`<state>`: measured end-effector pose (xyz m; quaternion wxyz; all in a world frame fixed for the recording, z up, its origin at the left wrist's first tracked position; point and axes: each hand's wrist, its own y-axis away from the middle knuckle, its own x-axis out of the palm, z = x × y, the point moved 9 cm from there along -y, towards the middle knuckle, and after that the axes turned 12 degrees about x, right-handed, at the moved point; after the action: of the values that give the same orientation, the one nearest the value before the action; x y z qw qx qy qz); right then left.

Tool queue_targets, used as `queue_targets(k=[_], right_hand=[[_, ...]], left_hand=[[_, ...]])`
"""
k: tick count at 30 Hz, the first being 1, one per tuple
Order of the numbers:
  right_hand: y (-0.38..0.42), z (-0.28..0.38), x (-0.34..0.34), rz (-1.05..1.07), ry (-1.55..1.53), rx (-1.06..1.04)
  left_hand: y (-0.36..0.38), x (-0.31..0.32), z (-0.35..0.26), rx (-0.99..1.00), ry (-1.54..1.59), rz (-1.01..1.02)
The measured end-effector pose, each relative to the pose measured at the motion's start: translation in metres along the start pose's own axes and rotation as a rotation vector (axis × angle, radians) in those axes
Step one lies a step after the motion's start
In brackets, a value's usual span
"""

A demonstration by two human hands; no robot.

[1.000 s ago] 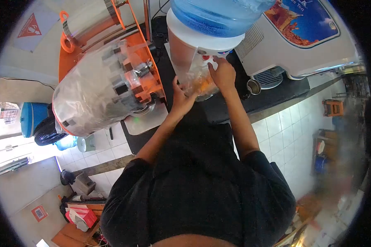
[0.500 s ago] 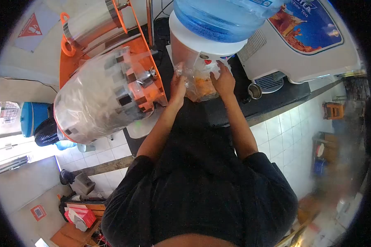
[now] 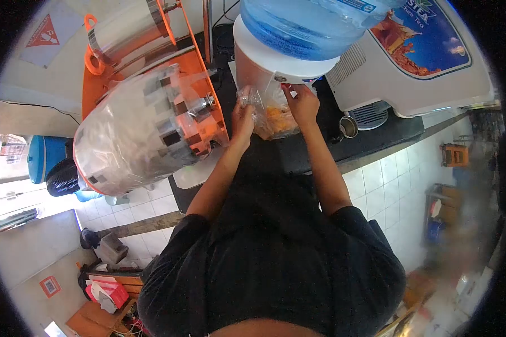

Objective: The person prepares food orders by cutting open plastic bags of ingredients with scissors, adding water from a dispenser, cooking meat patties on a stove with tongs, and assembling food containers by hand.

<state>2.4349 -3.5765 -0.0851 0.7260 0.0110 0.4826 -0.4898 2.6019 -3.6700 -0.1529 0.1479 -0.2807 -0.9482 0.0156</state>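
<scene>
My left hand point(image 3: 243, 119) is closed on the upper left side of a clear plastic bag point(image 3: 278, 119). Loose orange-yellow contents show through the bag's lower part, but I cannot make out what they are. The bag hangs at the front of a white water dispenser point(image 3: 258, 64), which carries a large blue water bottle point(image 3: 303, 31). My right hand point(image 3: 305, 105) is raised at the dispenser's front, its fingers closed around the red tap point(image 3: 285, 86) just above the bag. The fingers partly hide the tap.
An orange-framed machine point(image 3: 202, 112) wrapped in clear plastic stands to the left on the black counter point(image 3: 281, 157). To the right are a beverage machine point(image 3: 410, 81) with a drip tray point(image 3: 371, 116) and a small metal cup point(image 3: 348, 127).
My right hand has moved slightly up and left, and its fingers have closed at the red tap. My left hand stays on the bag.
</scene>
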Motion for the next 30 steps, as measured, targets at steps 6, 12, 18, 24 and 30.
queue_targets(k=[6,12,18,24,30], right_hand=[[-0.005,0.006,-0.002,-0.029,0.066,-0.059],[0.005,-0.002,-0.016,-0.173,-0.138,0.035],[0.015,-0.039,0.022,-0.05,-0.919,0.503],[0.004,-0.041,0.04,0.176,-1.071,0.574],[0.005,-0.053,0.047,0.23,-1.054,0.666]], left_hand=[[0.004,-0.003,-0.003,0.015,-0.035,-0.023],[0.01,0.0,-0.007,-0.047,0.079,-0.039],[0.014,-0.002,-0.009,-0.055,0.018,-0.039],[0.01,-0.004,-0.009,-0.013,0.015,-0.047],[0.008,-0.008,0.0,0.022,-0.044,-0.016]])
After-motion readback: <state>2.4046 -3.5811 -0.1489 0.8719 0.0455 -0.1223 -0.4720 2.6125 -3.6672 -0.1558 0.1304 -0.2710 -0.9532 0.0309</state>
